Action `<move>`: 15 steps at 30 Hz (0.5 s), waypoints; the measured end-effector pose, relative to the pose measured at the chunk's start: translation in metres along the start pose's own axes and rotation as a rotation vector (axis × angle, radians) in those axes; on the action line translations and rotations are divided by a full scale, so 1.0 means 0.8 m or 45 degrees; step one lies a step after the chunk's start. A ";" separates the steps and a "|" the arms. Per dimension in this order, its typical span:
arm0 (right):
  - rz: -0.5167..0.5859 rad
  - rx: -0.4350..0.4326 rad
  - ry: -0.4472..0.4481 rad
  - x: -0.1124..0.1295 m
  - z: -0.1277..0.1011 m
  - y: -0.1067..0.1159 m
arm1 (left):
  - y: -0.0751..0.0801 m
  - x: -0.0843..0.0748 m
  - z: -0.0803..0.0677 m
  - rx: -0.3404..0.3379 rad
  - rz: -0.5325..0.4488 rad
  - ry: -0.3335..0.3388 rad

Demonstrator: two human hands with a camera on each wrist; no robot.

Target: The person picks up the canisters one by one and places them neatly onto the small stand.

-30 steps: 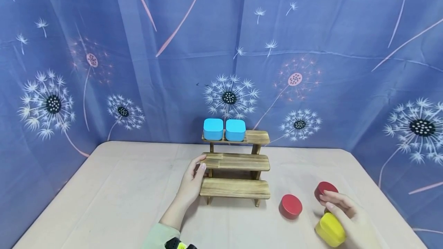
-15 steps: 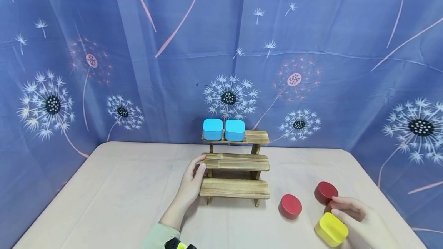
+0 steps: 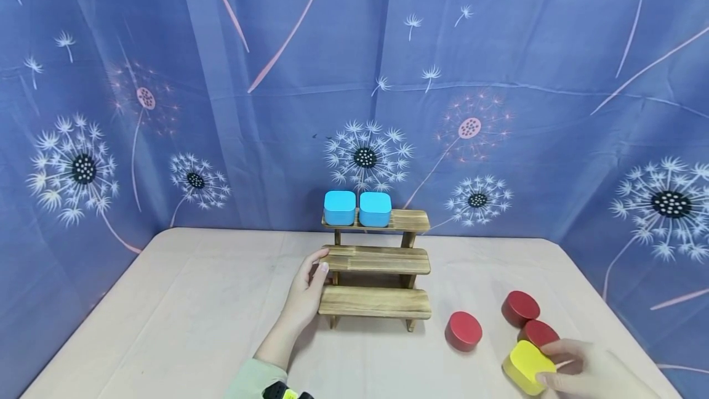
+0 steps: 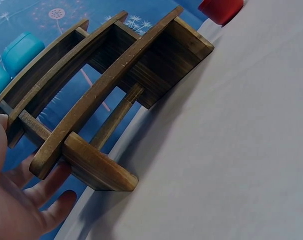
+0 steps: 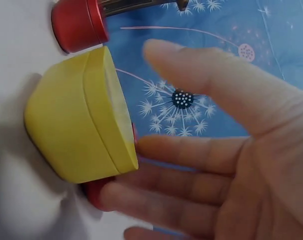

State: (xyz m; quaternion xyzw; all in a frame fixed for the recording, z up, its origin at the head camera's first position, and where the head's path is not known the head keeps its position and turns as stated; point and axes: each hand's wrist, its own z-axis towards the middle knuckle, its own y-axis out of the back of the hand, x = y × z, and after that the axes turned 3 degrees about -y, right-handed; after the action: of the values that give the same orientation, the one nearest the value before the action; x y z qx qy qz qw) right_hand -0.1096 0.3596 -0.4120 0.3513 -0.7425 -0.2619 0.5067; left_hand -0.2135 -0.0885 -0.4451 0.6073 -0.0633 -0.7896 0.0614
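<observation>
My left hand [image 3: 303,291] grips the left end of a three-tier wooden display stand [image 3: 376,303], thumb at the front of the middle step and fingers behind. Two light-blue rounded-square tins [image 3: 375,209] sit side by side on its top step. At the lower right, my right hand [image 3: 576,368] is beside a yellow rounded-square tin [image 3: 526,367] that rests on the table. In the right wrist view the thumb is apart from this yellow tin [image 5: 71,120], and the loosely extended fingers [image 5: 191,155] lie next to its lid.
Three round red tins stand on the pale tablecloth [image 3: 194,313]: one red tin [image 3: 464,331] right of the stand, another [image 3: 520,308] farther right, and a third [image 3: 538,333] just behind the yellow tin. A blue dandelion-print curtain [image 3: 277,140] encloses the table's back and sides.
The right hand has drawn back to the right and nearer, off the yellow tin and uncovering the red tin behind it. The left hand stays on the stand.
</observation>
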 end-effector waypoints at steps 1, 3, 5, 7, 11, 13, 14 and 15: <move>-0.007 0.021 -0.016 -0.001 0.000 0.000 | 0.000 0.000 0.000 0.000 0.001 0.002; -0.018 0.068 -0.017 -0.001 0.000 0.000 | -0.001 0.000 0.000 0.001 -0.002 0.011; -0.013 0.075 -0.044 -0.001 0.000 -0.002 | -0.001 0.000 0.000 0.003 -0.005 0.014; -0.015 0.073 -0.086 -0.001 0.001 -0.003 | -0.001 -0.001 0.000 0.003 -0.005 0.012; -0.063 0.020 -0.111 0.002 0.002 -0.010 | 0.000 -0.001 0.000 -0.002 0.001 0.012; -0.114 -0.026 -0.088 0.008 0.000 -0.014 | 0.000 -0.002 0.000 -0.003 0.000 0.013; -0.145 -0.049 -0.078 0.011 -0.001 -0.015 | 0.000 -0.002 0.000 -0.003 0.000 0.011; -0.175 -0.068 -0.074 0.013 -0.001 -0.017 | 0.000 -0.002 0.000 -0.003 -0.002 0.010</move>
State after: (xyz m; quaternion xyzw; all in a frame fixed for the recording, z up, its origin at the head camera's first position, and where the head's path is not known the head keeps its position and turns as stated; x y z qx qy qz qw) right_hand -0.1079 0.3426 -0.4159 0.3800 -0.7237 -0.3258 0.4751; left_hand -0.2129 -0.0880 -0.4439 0.6104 -0.0618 -0.7873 0.0617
